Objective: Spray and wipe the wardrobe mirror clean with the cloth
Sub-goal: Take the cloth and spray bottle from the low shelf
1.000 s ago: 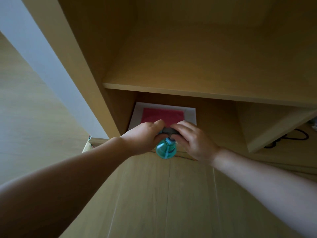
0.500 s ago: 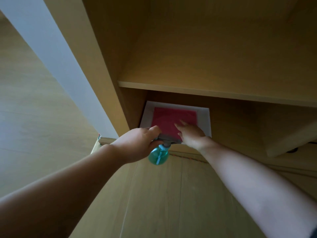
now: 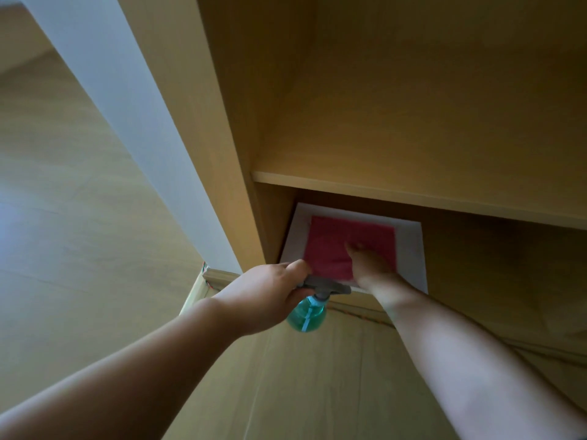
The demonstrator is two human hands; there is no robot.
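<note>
My left hand [image 3: 263,296] grips the grey trigger head of a teal spray bottle [image 3: 306,315], which hangs below it in front of the wardrobe. A pink cloth [image 3: 333,246] lies flat on a white sheet [image 3: 409,249] in the low compartment under a shelf. My right hand [image 3: 370,265] reaches into that compartment and rests on the cloth's near right part, fingers stretched forward and blurred. I cannot make out a mirror surface in this view.
The wooden shelf board [image 3: 413,198] runs just above the cloth compartment. The wardrobe's side panel [image 3: 197,106] stands to the left, with a pale wall strip [image 3: 127,100] beside it. Wood-grain flooring [image 3: 317,392] lies under my arms.
My right hand has let go of the bottle's head and moved forward onto the pink cloth. My left hand keeps holding the bottle. The view has shifted closer and to the left.
</note>
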